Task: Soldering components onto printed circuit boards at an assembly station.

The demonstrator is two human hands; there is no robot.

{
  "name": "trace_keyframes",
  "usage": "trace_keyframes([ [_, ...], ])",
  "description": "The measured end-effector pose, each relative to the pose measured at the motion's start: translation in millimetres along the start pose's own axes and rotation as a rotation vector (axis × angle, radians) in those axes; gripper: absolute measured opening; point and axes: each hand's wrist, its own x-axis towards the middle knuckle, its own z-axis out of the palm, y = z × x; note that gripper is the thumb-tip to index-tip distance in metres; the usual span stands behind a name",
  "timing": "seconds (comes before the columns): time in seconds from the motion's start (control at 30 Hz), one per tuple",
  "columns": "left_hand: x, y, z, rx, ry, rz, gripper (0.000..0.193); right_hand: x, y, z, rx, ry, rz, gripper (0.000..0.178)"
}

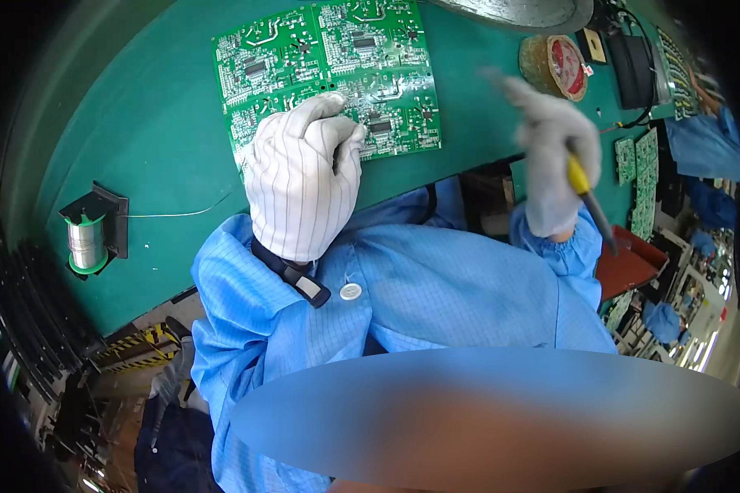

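Lying flat on the green work surface [164, 107], a green circuit-board panel [339, 66] shows four matching sections in a two-by-two layout, each crowded with pale traces and pads, small dark parts and a dark rectangular chip; glare whitens part of the near-right section. The person's left hand [304, 181], in a striped white glove, covers the near-left corner with curled fingers; whether they pinch anything cannot be told. Well apart from it, the right hand [555, 140], gloved and blurred, is closed around a pen-shaped tool [580, 174] with a yellow grip, its blurred front pointing toward the panel. Solder wire [185, 214] runs from a spool [86, 246] at left to the left glove. Beyond the right hand sits a tape roll [566, 67].
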Motion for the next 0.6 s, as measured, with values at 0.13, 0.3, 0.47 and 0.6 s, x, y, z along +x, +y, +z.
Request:
trace_keyframes([
  [0.13, 1, 0, -5, -0.034, -0.038, -0.025, 0.015, -6, 23, -26, -0.275, 0.38, -0.088, 0.025],
  [0.3, 4, -1, -4, 0.017, -0.059, 0.014, 0.017, -11, 4, -23, -0.149, 0.202, 0.053, 0.022],
  [0.47, 7, 0, -3, 0.074, -0.078, 0.028, 0.016, 13, -14, 22, 0.024, -0.302, 0.204, 0.018],
  [0.6, 5, 2, -4, 0.091, -0.119, -0.011, 0.017, 26, -13, 42, -0.116, -0.35, 0.007, 0.014],
])
